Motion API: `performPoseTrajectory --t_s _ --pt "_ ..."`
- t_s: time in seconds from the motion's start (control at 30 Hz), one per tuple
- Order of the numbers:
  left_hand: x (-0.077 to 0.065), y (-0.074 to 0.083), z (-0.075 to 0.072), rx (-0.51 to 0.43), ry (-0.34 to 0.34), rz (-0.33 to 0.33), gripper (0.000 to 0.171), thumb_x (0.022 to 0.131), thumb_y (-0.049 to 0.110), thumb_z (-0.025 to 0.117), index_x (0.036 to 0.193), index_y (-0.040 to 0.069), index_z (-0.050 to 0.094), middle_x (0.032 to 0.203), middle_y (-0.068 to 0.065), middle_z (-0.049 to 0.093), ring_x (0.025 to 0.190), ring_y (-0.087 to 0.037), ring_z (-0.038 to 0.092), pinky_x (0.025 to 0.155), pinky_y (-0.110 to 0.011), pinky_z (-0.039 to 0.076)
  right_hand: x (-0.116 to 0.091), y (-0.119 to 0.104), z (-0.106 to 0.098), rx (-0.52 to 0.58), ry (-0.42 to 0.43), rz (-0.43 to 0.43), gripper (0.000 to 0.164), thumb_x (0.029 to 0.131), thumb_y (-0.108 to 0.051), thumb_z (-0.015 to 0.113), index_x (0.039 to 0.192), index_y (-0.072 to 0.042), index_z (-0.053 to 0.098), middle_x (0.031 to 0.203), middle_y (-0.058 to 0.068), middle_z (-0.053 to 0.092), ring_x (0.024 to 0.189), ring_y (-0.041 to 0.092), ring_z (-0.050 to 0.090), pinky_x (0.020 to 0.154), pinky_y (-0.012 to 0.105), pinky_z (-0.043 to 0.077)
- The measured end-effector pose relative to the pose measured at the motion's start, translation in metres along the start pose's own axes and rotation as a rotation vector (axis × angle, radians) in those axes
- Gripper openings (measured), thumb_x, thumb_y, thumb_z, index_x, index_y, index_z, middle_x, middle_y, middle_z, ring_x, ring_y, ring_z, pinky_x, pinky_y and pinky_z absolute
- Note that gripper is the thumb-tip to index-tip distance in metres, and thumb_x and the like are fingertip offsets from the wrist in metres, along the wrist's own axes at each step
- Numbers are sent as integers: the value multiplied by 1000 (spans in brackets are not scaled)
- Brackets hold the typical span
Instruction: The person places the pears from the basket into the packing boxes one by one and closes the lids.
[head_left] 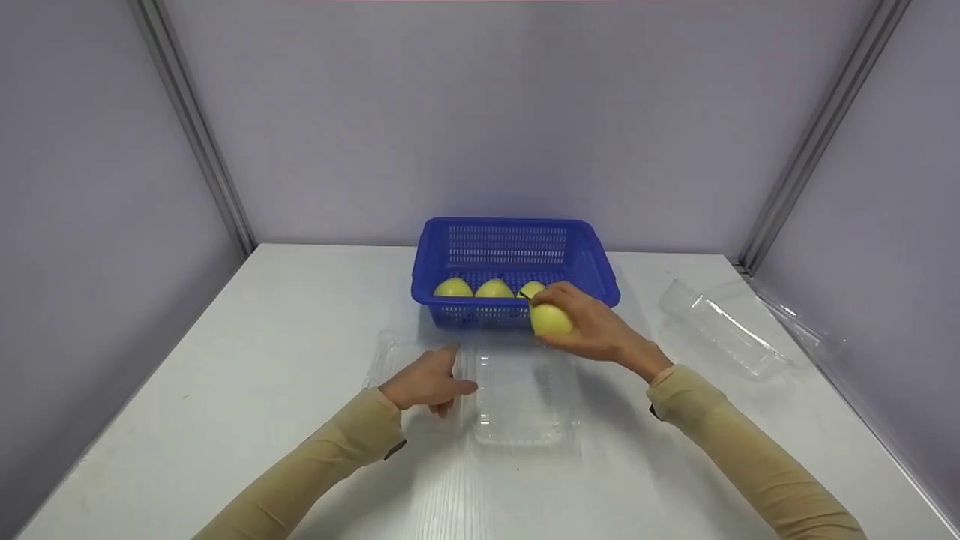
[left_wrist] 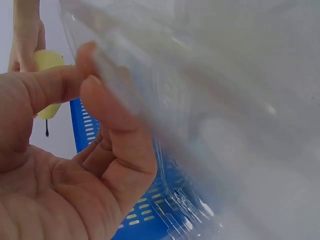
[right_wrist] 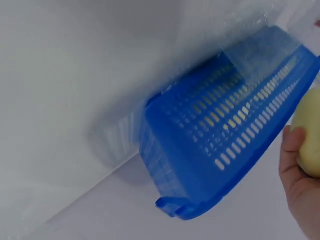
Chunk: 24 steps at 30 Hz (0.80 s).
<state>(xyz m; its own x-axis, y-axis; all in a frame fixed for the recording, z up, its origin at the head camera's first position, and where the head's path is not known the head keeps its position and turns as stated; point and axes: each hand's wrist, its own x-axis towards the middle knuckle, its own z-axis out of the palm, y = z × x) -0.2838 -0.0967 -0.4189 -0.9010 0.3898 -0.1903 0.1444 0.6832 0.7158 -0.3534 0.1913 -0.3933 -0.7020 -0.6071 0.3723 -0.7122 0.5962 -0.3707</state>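
Observation:
My right hand [head_left: 596,330] grips a yellow pear [head_left: 550,320] with a dark stem, lifted just in front of the blue basket [head_left: 480,316]. That pear also shows at the edge of the right wrist view, with fingers curled round it. Before the basket lies an opened clear plastic clamshell box [head_left: 517,397]. My left hand [head_left: 426,381] is over its left half; the left wrist view shows thumb and fingertip pinching the edge of the clear plastic [left_wrist: 200,100]. Inside the basket sit three more pears [head_left: 493,289], partly hidden by the front rim.
Further clear plastic containers [head_left: 735,334] lie at the right side of the white table [head_left: 247,375]. Behind and on both sides stand pale panels [head_left: 480,112] with metal corner posts. The basket stands near the table's back edge.

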Motion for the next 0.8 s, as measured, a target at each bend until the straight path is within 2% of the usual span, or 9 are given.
performPoseTrajectory --t_s 0.17,0.3,0.37,0.57,0.8 --pt "1 1 -1 17 6 8 82 92 25 65 151 -7 18 55 -2 59 45 -13 54 52 -39 54 -11 -17 13 40 -137 -62 50 81 -34 76 126 -28 56 123 -6 55 98 14 57 73 29 53" --pt "2 -1 -1 5 13 19 81 92 23 66 152 -5 18 55 -2 58 44 -13 54 52 -41 54 -16 -24 25 70 -249 -93 53 80 -33 75 129 -25 56 122 -8 56 101 11 55 77 28 52" --pt "2 -2 0 -6 14 32 86 91 22 66 155 0 13 54 -2 58 44 -14 54 51 -41 55 -19 -26 30 70 -288 -110 52 80 -33 74 129 -24 57 122 -9 56 103 9 54 79 28 51" --pt "3 -3 2 -21 8 59 90 91 19 65 156 1 6 51 -1 56 42 -13 53 50 -43 55 -27 -32 40 61 -350 -137 51 81 -36 72 128 -24 57 122 -10 56 104 8 55 82 28 51" --pt "2 -1 1 -10 15 33 78 91 20 65 150 -4 20 53 -1 55 42 -13 52 49 -38 53 -32 -34 49 21 -367 -132 47 87 -47 66 128 -24 58 121 -10 57 102 7 55 84 29 51"
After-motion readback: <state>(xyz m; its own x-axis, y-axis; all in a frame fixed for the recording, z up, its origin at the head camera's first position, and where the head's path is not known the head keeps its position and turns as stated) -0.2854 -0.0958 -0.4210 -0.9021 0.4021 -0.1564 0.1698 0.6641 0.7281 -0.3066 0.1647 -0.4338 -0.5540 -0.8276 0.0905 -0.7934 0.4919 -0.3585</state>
